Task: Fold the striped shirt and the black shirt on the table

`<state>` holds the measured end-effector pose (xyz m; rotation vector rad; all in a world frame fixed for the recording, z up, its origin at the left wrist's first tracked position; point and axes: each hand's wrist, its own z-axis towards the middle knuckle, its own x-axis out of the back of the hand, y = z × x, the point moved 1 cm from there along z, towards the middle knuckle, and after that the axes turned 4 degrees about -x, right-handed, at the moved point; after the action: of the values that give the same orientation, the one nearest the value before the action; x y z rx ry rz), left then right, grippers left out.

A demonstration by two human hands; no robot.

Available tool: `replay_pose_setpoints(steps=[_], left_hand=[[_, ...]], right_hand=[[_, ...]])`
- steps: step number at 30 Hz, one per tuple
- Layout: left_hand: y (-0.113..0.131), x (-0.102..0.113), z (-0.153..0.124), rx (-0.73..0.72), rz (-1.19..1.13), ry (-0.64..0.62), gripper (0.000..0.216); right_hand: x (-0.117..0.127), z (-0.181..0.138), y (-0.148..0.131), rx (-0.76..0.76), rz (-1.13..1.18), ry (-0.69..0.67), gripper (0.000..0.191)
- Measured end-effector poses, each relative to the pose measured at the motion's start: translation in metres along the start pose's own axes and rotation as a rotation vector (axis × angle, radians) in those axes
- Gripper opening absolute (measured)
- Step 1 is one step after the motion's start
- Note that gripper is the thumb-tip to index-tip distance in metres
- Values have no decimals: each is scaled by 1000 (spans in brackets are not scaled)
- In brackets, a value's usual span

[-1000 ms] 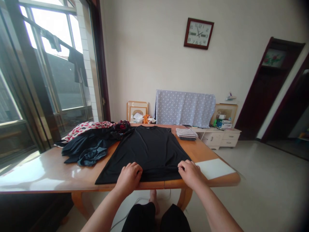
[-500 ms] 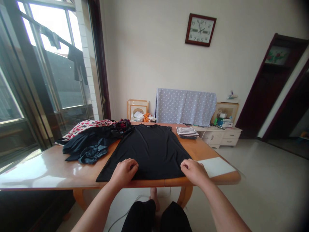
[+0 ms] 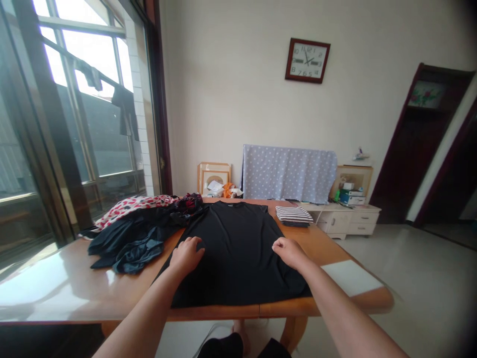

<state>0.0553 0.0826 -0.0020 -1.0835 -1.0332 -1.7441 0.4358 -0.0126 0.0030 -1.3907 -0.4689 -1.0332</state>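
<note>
Black and collar-away from the person, the shirt (image 3: 238, 248) is lying spread face-up or face-down, I cannot tell which, on the table (image 3: 319, 243) in the head view, its hem resting close to the near edge. The left hand (image 3: 187, 254) and right hand (image 3: 290, 252) are hovering over or touching its two sides, well apart, fingers curling; whether either is pinching cloth I cannot tell. A clothes pile (image 3: 130, 238) is lying left, a striped stack (image 3: 294, 215) right.
</note>
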Motion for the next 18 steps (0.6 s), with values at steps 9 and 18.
replay_pose_setpoints(steps=[9,18], left_hand=[[-11,-16,48,88,14,-21,40],[-6,-33,65,113,-35,-50,34]], right_hand=[[-41,65,-13,-121,-41,-89,24],[-62,94,-27,-201,-67,-142,18]])
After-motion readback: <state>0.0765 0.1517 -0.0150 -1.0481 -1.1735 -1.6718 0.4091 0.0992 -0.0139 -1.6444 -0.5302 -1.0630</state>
